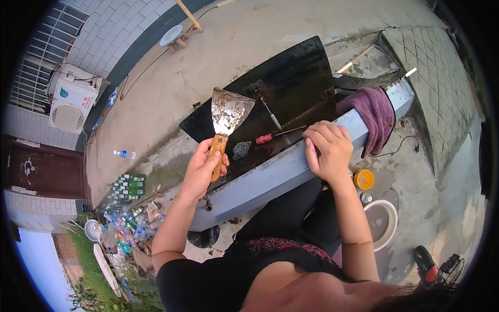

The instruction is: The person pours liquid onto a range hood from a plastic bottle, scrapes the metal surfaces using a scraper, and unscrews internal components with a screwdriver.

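My left hand [202,167] is wrapped round the wooden handle of a scraper [229,112], whose wide, stained metal blade points up. My right hand [330,151] rests on the top edge of a long grey metal beam [260,183], its fingers bent over the edge; I see nothing in it. Just left of that hand a red-handled screwdriver [264,139] lies across the dark recess. Behind is a large black panel [296,73]. A crumpled steel-wool pad [241,150] lies beside the scraper handle. A purple towel [370,117] hangs over the beam's right part.
Below the beam at right are a yellow container [364,179] and a white basin [391,226]. Bottles and rubbish [136,222] lie at lower left, near green bottles [134,187]. A stool [172,36] stands at the back; an air-conditioner unit [74,101] is on the left.
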{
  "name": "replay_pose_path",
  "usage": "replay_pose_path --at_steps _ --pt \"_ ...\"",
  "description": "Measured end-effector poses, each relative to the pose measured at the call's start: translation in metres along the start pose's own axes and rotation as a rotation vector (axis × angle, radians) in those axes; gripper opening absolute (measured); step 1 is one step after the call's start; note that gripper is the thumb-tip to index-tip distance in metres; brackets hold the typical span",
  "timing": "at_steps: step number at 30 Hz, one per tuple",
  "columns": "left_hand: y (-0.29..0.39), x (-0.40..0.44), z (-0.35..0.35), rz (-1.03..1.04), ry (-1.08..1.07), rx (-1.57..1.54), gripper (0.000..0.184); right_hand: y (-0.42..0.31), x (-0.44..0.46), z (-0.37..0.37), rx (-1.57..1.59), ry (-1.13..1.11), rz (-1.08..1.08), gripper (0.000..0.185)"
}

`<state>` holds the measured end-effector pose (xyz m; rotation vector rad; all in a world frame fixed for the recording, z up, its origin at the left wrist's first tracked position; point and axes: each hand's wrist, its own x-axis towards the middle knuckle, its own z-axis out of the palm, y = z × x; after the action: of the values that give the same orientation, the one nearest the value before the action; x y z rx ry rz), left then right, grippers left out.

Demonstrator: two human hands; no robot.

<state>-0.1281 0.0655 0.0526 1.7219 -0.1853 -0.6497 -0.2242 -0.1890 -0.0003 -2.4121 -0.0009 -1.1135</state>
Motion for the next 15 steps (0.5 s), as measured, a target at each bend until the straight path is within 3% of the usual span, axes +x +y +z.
replay_pose_path --at_steps 3,6,10,15 --pt "-0.001 0.005 -0.008 0.034 -0.027 0.206 0.028 -0.005 0.002 -0.002 -0.011 0.031 0.01 0.009" --pt "-0.003 0.046 -0.015 0.028 -0.015 0.608 0.025 -0.006 -0.001 -0.001 -0.038 0.072 0.005 0.01" --pt "-0.045 0.129 -0.006 0.489 -0.086 1.103 0.028 -0.005 -0.005 0.004 -0.081 0.084 0.041 0.008" --pt "-0.041 0.192 0.058 0.248 -0.075 1.409 0.02 0.0 -0.004 0.006 -0.078 0.113 0.052 0.006"
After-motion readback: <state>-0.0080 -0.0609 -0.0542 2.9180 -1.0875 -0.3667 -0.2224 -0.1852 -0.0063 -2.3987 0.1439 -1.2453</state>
